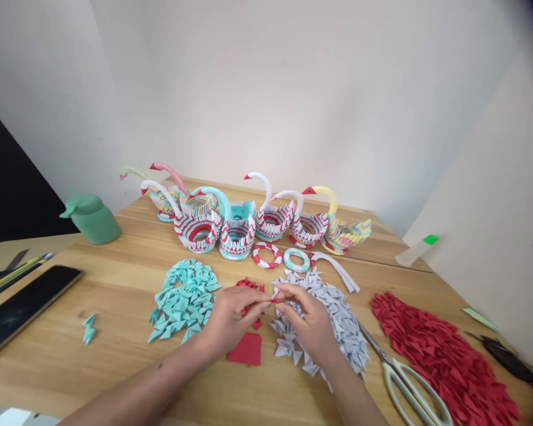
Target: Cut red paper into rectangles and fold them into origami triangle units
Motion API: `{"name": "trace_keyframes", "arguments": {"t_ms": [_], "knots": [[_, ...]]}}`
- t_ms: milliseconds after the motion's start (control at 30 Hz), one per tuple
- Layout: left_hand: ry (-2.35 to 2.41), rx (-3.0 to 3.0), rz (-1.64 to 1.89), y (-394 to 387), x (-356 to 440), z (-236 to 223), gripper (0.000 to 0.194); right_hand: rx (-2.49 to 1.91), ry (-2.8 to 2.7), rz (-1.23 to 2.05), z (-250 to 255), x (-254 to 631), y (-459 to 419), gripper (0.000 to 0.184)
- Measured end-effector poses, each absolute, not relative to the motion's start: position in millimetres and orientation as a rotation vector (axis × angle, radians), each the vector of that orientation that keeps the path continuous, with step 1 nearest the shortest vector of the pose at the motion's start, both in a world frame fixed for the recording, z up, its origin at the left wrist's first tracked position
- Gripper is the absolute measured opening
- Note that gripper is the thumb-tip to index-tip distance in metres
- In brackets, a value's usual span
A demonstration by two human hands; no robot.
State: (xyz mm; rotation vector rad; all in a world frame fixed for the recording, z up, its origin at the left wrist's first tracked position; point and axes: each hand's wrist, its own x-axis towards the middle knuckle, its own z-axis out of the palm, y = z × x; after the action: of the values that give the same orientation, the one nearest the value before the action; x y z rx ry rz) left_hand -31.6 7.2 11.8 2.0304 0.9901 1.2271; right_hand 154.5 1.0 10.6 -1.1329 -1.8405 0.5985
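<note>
In the head view, the left hand [231, 310] and right hand [308, 316] meet above the desk [128, 278], fingertips pinched together on 1 small red paper piece [275, 300], mostly hidden between them. Below the left hand lies a red paper square [245, 349]; just beyond that hand is a small red heap [249, 284], partly covered. A teal pile [186, 299] of folded triangles sits to the left, a pale grey pile [342, 319] is under and beside the right hand, and a large red pile [444, 355] spreads farther right, past the scissors [415, 390]. Behind, 2 paper rings [267, 264] lie in front of paper swans [273, 223] with 7 curved necks. A phone [26, 302] and green bottle [95, 222] are at the left.
</note>
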Motion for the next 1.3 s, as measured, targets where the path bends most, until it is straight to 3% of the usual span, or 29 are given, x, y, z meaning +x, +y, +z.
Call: {"name": "trace_keyframes", "arguments": {"t_ms": [133, 600, 1000, 1300], "knots": [[0.932, 2.139, 1.328, 7, -33, 8, 0.014, -1.029, -1.885, 0.5, 17, 154, 0, 0.008], [0.895, 2.153, 1.299, 5, -31, 16, 0.017, -0.981, -1.894, 0.433, 16, 152, -2, 0.01], [0.916, 1.426, 1.149, 8, -24, 2, 0.025, -1.108, -1.765, 0.757, 13, 148, -1, 0.009], [1.02, 1.727, 1.089, 7, -26, 9, 0.019, -1.128, -1.808, 0.647, 16, 148, -2, 0.011]]}}
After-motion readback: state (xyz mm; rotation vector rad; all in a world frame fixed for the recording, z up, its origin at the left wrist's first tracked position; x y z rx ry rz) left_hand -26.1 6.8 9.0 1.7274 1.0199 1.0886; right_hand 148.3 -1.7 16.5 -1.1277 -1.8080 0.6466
